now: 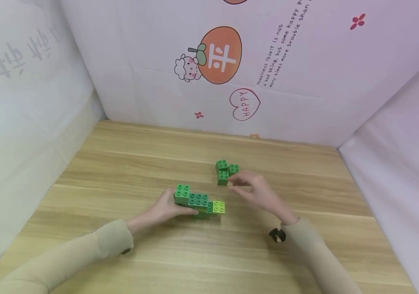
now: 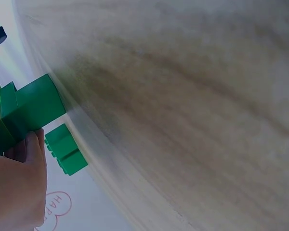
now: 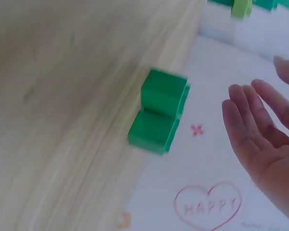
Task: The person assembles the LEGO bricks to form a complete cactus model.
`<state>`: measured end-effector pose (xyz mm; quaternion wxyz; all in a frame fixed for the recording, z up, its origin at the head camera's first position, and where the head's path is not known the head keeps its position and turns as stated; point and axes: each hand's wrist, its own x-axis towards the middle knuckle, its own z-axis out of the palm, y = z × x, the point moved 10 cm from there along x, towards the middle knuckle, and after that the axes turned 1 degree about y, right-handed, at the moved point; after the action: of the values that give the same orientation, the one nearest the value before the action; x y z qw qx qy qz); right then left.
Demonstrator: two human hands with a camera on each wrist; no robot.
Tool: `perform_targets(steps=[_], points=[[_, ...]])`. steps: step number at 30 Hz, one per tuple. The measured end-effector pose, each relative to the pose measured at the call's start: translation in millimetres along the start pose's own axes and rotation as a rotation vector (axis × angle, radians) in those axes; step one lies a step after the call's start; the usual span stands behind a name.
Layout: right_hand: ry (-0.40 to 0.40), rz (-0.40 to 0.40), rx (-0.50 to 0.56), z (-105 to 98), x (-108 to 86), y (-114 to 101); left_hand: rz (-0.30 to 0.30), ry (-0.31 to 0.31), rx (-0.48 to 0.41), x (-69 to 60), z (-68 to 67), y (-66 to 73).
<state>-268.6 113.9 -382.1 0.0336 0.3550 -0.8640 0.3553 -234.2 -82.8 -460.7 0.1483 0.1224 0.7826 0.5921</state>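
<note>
Three loose green blocks (image 1: 223, 175) on the tabletop (image 1: 246, 261) in the head view, just ahead and leftward of the right hand (image 1: 256, 191), nearer to it than to the left hand (image 1: 165, 206). Right thumb and fingers apart, around nothing. Joined green blocks (image 1: 198, 200) clamped in the left hand, long axis running rightward from that grip, lime block (image 1: 218, 206) at the far end. From the left wrist, loose blocks just beyond the gripping fingers. From the right wrist, a visible gap between fingertips and blocks.
</note>
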Motion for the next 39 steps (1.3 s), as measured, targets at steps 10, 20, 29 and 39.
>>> perform_targets(steps=[10,20,29,39], points=[[0.041,0.161,-0.008,-16.5,12.6,52.8,-0.010,0.003,-0.001,-0.9,0.1,-1.2],[0.031,0.277,0.030,-14.9,27.4,88.5,-0.016,0.013,0.015,0.6,0.6,-2.1],[-0.061,0.364,0.018,-3.1,32.4,104.2,-0.010,0.018,0.038,2.8,1.5,1.2],[-0.080,0.361,0.036,5.1,35.7,107.8,-0.014,0.019,0.022,4.2,3.7,1.3]])
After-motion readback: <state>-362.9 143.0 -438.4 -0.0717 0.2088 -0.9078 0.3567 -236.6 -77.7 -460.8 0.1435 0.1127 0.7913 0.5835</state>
